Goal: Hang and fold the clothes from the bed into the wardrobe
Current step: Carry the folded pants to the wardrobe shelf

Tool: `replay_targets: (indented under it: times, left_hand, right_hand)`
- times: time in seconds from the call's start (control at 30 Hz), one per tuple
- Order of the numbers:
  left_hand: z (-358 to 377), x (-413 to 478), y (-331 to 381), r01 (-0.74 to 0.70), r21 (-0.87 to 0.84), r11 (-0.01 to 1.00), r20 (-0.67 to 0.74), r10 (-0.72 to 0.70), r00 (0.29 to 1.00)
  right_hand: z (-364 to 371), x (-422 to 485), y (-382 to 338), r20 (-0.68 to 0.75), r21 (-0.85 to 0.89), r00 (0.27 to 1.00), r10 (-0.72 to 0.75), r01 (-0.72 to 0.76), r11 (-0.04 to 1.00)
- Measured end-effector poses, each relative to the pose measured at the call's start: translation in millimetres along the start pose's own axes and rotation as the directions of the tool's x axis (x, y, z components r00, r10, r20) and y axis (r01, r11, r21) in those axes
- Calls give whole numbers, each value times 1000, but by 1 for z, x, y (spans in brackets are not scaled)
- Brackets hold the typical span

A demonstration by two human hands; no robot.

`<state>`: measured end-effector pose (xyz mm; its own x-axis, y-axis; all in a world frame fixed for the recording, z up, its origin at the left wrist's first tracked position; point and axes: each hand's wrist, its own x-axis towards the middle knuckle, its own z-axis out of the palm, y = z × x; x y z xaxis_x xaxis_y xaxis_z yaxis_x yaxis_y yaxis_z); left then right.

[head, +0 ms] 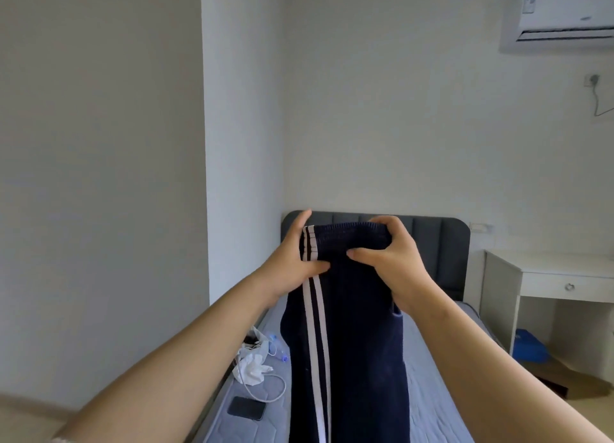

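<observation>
Looking down the length of a grey quilted mattress bed (432, 392) with a dark grey padded headboard (438, 243) against the white wall. Held up over the middle of it is a pair of navy blue knit trousers with two white side stripes (358, 343), waistband at the top in front of the headboard, legs hanging straight down out of the bottom of the shot, so can't tell if they touch the mattress.

Right of the bed there's a white desk with a small drawer (548, 269), and a white wall air conditioner (561, 20) sits high in the corner.

Left hand (292, 263) grips the striped corner of the waistband, thumb across the front, fingers behind. Right hand (392, 260) has its fingers curled over the top edge at the other corner with the thumb pinching the front.

On the mattress's left edge: a crumpled white bag (252, 363), a looped white cable (265, 389), and just beside that a black phone (246, 408) lying flat
</observation>
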<state>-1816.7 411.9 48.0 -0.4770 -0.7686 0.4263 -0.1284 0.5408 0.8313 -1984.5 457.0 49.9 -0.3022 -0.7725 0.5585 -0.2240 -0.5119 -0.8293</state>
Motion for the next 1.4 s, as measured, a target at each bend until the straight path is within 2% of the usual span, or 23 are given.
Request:
replay_targets:
  times: [0.1, 0.13, 0.17, 0.23, 0.27, 0.33, 0.37, 0.43, 0.47, 0.53, 0.63, 0.7, 0.77, 0.8, 0.87, 0.93, 1.0, 1.03, 1.1, 1.17, 1.2, 1.3, 1.4]
  left_hand:
    - [-13, 3, 5, -3, -306, 952, -119, -35, 992]
    - [-18, 3, 6, 9, -372, 928, -111, -54, 992]
    - [-22, 3, 7, 22, -400, 916, -96, -66, 993]
    - [-28, 1, 9, 43, -420, 907, -62, -77, 995]
    - [-31, 1, 9, 70, -431, 899, -37, -95, 995]
    - [-35, 1, 9, 182, -405, 896, 54, -175, 983]
    - [-36, 0, 9, 257, -337, 906, 107, -235, 966]
    - [-37, -1, 7, 377, -200, 904, 164, -348, 923]
    - [-38, -1, 5, 387, -199, 900, 158, -361, 919]
    - [-44, -2, 3, 341, -306, 889, 170, -301, 938]
    - [-55, -5, 5, 254, -444, 859, 262, -147, 954]
    - [-58, -1, 5, 250, -465, 849, 300, -115, 947]
    - [-56, 8, -3, 348, -354, 868, 288, -253, 924]
    - [-55, 13, -10, 401, -222, 889, 253, -345, 904]
    - [-52, 23, -24, 451, 137, 882, 166, -470, 867]
    - [-50, 36, -37, 414, 450, 791, 86, -500, 862]
    - [-46, 53, -44, 398, 547, 737, 10, -481, 876]
    - [-45, 63, -44, 426, 506, 750, -36, -475, 879]
    - [-45, 85, -39, 475, 264, 840, -112, -462, 880]
    - [-48, 106, -27, 418, -2, 909, -142, -414, 899]
    - [-51, 114, -18, 359, -98, 928, -165, -371, 914]
    - [-66, 126, 10, 96, -130, 987, -276, -129, 952]
    - [-85, 124, 33, -140, -72, 988, -325, 110, 939]
  right_hand:
    - [-1, 1, -5, 140, 348, 979, 147, -188, 919]
    - [-2, 2, -7, 220, 363, 957, 190, -262, 894]
    - [-3, 1, -8, 310, 298, 922, 231, -325, 898]
    - [-5, 0, -8, 420, 120, 855, 305, -386, 915]
    - [-6, 1, -8, 411, 95, 854, 318, -387, 917]
    - [-8, 6, -10, 338, 135, 892, 300, -362, 923]
    - [-8, 7, -11, 315, 159, 905, 287, -348, 924]
    - [-8, 6, -11, 327, 196, 907, 265, -340, 920]
    - [-8, 5, -10, 356, 217, 899, 256, -346, 913]
    - [-12, 1, -7, 421, 288, 875, 238, -378, 880]
    - [-21, 0, -8, 509, 396, 845, 162, -397, 828]
    - [-22, 5, -8, 529, 360, 820, 219, -450, 817]
    - [-21, 11, -3, 458, 146, 785, 418, -530, 835]
    - [-20, 14, 4, 387, -6, 772, 505, -545, 838]
    - [-17, 18, 24, 259, -236, 782, 566, -517, 823]
    - [-10, 24, 42, 158, -343, 828, 537, -464, 816]
    - [0, 37, 55, 71, -460, 880, 470, -389, 798]
    - [3, 47, 58, 23, -547, 906, 423, -342, 764]
    - [10, 68, 54, -64, -672, 956, 286, -253, 696]
    - [15, 89, 39, -114, -696, 983, 141, -181, 695]
    - [17, 99, 29, -134, -663, 986, 96, -161, 731]
    - [24, 123, -5, -196, -375, 981, 14, -88, 923]
    - [29, 131, -30, -191, -285, 970, -151, 92, 954]
